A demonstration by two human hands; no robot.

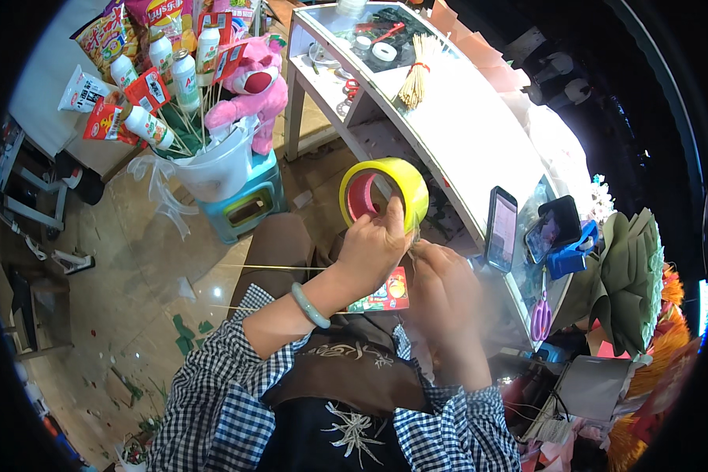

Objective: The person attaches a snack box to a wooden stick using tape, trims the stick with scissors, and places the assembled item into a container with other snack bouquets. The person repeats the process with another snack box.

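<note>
My left hand [374, 248] is closed on a big roll of yellow tape [407, 182] with a pink core, its fingers over the lower rim. Close against it, my right hand [447, 287] pinches a thin clear strip at the roll's lower edge, seemingly the tape's free end; motion blurs this hand's outer side. Beneath my hands, a red and green snack packet [393, 293] lies over my lap, partly hidden by my left wrist. Two thin sticks stretch leftward from near it, the upper stick [275, 267] crossing my leg and passing behind my forearm.
At left, a white bucket [212, 177] of bottles and snacks on sticks stands on a blue stool [248, 208], beside a pink plush toy [256, 94]. The white table [464, 118] holds bundled sticks [422, 71], a phone [501, 228] and purple scissors [541, 311].
</note>
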